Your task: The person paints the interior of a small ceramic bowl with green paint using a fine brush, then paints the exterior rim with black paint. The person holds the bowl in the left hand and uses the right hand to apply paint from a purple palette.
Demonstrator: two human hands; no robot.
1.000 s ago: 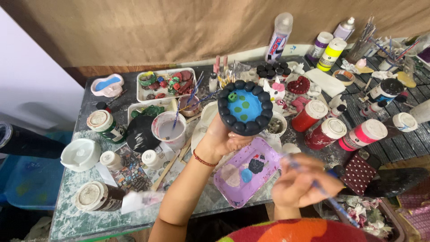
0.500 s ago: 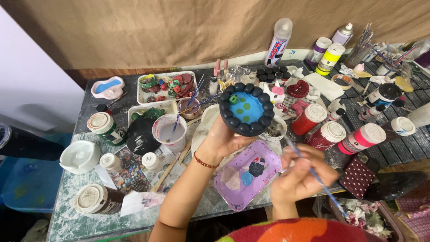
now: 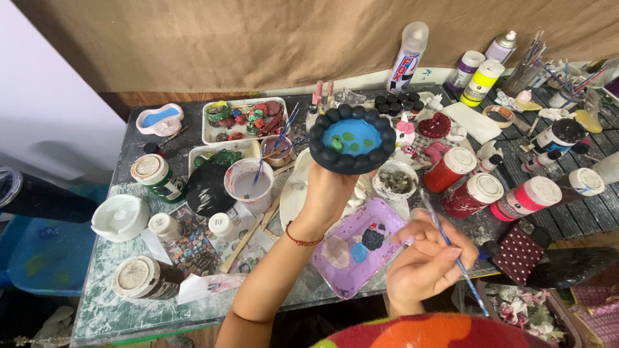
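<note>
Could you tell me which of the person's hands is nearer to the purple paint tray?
Right. The right hand, holding a thin brush, hovers just beside the purple tray. The left hand is raised above it, holding up the blue-centred dark dish.

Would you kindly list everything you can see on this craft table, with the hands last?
round dish: one, black rim, blue centre with green dots, held up by the left hand.
paintbrush: one, thin, blue handle, in the right hand.
palette tray: one, lilac, with paint blobs, table front.
paint jars: three, red and pink, white lids, lying right of the tray.
water cup: one, white, holding brushes, centre left.
trinket tray: one, white, coloured pieces, table back.
left hand: raised, gripping the dish.
right hand: near the tray, gripping the paintbrush.
</note>
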